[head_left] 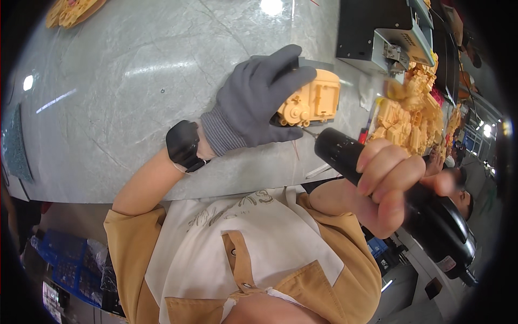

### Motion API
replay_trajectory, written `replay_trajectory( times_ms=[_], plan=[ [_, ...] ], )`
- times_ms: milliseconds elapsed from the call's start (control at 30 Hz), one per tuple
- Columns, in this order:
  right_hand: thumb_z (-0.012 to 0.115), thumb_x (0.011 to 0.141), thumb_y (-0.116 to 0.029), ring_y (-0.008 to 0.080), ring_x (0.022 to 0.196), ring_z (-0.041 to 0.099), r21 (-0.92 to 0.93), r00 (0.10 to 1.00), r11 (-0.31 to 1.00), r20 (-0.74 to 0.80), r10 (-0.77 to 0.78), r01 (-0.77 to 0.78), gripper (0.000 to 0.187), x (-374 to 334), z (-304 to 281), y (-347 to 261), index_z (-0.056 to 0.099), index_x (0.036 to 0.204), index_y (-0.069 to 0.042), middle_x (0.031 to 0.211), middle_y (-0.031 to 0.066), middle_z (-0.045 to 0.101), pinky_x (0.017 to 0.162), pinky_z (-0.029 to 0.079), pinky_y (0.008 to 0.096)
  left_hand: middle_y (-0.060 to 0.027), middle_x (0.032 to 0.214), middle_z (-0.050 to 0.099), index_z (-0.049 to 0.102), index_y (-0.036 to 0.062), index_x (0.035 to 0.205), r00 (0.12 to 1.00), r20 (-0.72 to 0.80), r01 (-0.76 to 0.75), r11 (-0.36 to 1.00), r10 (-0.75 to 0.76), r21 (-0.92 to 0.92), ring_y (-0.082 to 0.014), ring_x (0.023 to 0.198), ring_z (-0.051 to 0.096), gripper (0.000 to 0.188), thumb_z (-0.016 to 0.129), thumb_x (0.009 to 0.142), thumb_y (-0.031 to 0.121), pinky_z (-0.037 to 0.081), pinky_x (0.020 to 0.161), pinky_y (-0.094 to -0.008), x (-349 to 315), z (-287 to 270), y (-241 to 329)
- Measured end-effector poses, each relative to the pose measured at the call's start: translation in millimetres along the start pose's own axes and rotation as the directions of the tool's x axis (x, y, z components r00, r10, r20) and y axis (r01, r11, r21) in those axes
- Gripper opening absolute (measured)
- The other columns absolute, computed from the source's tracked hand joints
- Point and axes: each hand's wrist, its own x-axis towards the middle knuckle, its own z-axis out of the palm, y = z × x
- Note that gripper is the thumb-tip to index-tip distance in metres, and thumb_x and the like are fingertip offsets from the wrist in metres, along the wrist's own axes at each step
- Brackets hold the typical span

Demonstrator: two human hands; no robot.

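My left hand (251, 100), in a grey knit glove, is closed round a yellow-orange plastic housing (326, 97) with small round gear shapes on it. Its thumb and fingers press on the housing's near and far sides, just above the table. A black electric screwdriver (440, 224) lies in the grip of my bare right hand (389, 181), pointing left. The thin bit (310, 133) reaches the housing's near edge beside my left thumb. Whether the tip sits on a screw cannot be made out. A black watch (184, 144) is on my left wrist.
A black box-shaped device (359, 40) with a metal fitting stands at the far right. Nearer, a heap of yellow-orange plastic parts (404, 121) lies on the grey marbled table (129, 86). More such parts (73, 12) are at the far left. Another person (461, 200) is at the right edge.
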Motion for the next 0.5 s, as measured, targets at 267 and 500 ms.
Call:
replay_trajectory(
  times_ms=[267,500],
  plan=[
    [0.056,0.078,0.01,0.0199,0.054,0.05,0.111,0.991,0.994,-0.134,0.023,-0.008,0.056,-2.3,16.9,16.6,0.031,0.121,-0.016,0.069,0.008,0.051,0.054,0.043,0.0364,-0.0135,0.131,0.041,0.045,0.0168,0.126,0.999,-0.032,-0.012,0.997,0.009,-0.078,-0.0271,0.104,0.052,0.082,0.081,0.054,0.033,0.044,0.085,-0.0373,0.4,-0.7,-2.4],
    [0.051,0.078,0.002,0.0156,0.047,0.045,-0.103,1.0,0.995,-0.01,0.006,-0.007,0.044,8.1,24.9,17.5,0.036,0.117,-0.011,0.064,0.0057,0.046,0.051,0.038,0.0312,-0.0134,0.128,0.043,0.047,0.016,0.123,0.996,-0.091,-0.035,0.991,0.023,-0.132,-0.0278,0.098,0.055,0.08,0.081,0.052,0.03,0.044,0.083,-0.0377,1.2,2.2,-5.9]
  ],
)
